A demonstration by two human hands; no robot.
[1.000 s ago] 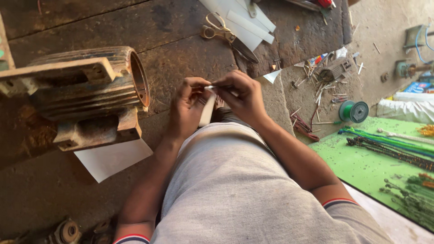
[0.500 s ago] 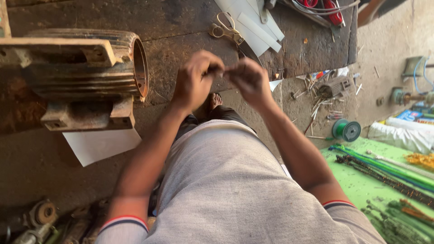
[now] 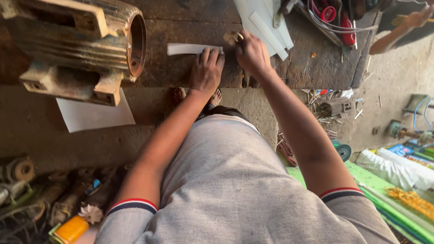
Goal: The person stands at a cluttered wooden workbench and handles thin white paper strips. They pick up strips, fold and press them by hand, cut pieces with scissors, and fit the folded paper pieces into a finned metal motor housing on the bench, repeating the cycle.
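Left hand (image 3: 205, 70) is lying flat on the worktop (image 3: 181, 68), fingers (image 3: 212, 55) spread slightly and pressing down the right end of a white paper strip (image 3: 192, 48); the strip's long axis is running left-right, sticking out to the left of the fingertips. Right hand (image 3: 253, 54) is sitting just beside it, fingers curled and pinching a small tan tool (image 3: 233, 37), likely scissors, hovering off the strip's right end. Left hand is nearer.

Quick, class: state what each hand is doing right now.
Left hand: open, flat on the white paper strip.
Right hand: closed on scissors.
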